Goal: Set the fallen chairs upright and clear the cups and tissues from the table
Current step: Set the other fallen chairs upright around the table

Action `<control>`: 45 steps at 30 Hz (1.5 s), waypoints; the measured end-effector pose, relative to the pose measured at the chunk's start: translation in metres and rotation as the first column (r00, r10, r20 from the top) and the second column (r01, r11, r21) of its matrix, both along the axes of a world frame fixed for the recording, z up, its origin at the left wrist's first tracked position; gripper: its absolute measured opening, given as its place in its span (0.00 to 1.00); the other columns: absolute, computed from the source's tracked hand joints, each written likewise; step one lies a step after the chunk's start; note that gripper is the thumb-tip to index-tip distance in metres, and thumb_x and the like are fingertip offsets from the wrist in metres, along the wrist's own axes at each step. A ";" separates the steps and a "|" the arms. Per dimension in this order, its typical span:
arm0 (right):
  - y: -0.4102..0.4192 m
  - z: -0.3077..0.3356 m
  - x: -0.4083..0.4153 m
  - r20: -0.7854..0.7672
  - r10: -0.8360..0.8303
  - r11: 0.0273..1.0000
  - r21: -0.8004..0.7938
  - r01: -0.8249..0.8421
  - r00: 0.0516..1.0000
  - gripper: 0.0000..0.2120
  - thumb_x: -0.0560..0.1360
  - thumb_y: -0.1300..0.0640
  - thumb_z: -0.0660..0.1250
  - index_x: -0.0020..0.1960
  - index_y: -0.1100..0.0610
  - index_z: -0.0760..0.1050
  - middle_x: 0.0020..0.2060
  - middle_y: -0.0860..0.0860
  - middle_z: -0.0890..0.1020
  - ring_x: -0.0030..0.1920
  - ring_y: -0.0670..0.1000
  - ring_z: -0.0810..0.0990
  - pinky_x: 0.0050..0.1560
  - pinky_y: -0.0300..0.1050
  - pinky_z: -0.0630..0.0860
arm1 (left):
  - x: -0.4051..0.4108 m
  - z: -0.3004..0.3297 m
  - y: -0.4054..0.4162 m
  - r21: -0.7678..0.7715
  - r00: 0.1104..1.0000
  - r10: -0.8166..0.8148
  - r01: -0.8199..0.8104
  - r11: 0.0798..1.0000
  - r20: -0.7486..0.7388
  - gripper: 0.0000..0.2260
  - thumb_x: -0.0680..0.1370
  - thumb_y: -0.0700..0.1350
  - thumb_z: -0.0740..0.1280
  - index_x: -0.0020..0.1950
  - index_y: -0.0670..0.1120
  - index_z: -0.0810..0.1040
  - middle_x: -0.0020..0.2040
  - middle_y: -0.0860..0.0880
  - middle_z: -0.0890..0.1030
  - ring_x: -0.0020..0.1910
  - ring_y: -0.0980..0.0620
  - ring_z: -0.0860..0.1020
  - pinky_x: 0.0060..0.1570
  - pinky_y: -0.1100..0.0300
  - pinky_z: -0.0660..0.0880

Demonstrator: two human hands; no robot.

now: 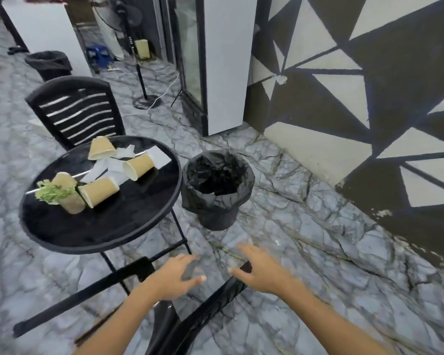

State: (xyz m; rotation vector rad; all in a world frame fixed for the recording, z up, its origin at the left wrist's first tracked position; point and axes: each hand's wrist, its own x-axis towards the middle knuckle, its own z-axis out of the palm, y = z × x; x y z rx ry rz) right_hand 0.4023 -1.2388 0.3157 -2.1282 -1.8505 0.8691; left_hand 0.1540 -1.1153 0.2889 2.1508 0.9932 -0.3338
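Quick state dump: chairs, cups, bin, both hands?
Near chair: fallen, legs sticking out.
Far chair: upright.
Paper cups: four on the table, at least three tipped over.
Tissues: lying among cups.
Bin: open, black liner.
Left hand: open, empty.
Right hand: open, empty.

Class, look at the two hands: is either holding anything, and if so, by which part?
Nothing is held. The left hand and right hand are open above the fallen black plastic chair, gripping no part of it.

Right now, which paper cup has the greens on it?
The near-left cup, nearest the table edge, with leafy greens over its top; the others hold none.
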 end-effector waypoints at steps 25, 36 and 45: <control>0.087 -0.425 0.005 -0.002 0.499 0.854 -0.171 -0.492 0.867 0.33 0.75 0.32 0.60 0.71 0.53 0.69 0.67 0.50 0.75 0.66 0.54 0.73 0.70 0.53 0.63 | -0.001 -0.406 -0.022 -0.102 0.978 0.203 -0.198 0.975 0.047 0.33 0.77 0.68 0.61 0.76 0.51 0.65 0.70 0.54 0.71 0.71 0.56 0.69 0.69 0.65 0.63; 0.090 -0.439 0.005 0.109 0.597 0.802 -0.112 -0.587 0.795 0.24 0.75 0.30 0.59 0.54 0.49 0.77 0.46 0.47 0.82 0.46 0.52 0.79 0.51 0.50 0.69 | -0.003 -0.438 -0.042 -0.053 0.971 0.182 -0.176 0.983 0.157 0.22 0.79 0.69 0.58 0.59 0.52 0.71 0.47 0.52 0.80 0.44 0.55 0.79 0.46 0.49 0.78; 0.102 -0.426 0.072 0.123 0.542 0.840 -0.048 -0.541 0.831 0.23 0.75 0.31 0.61 0.56 0.48 0.78 0.42 0.44 0.79 0.44 0.50 0.78 0.48 0.46 0.67 | 0.081 -0.429 -0.020 -0.067 0.977 0.116 -0.105 0.992 0.180 0.19 0.82 0.62 0.59 0.62 0.49 0.69 0.44 0.52 0.78 0.39 0.54 0.76 0.38 0.56 0.74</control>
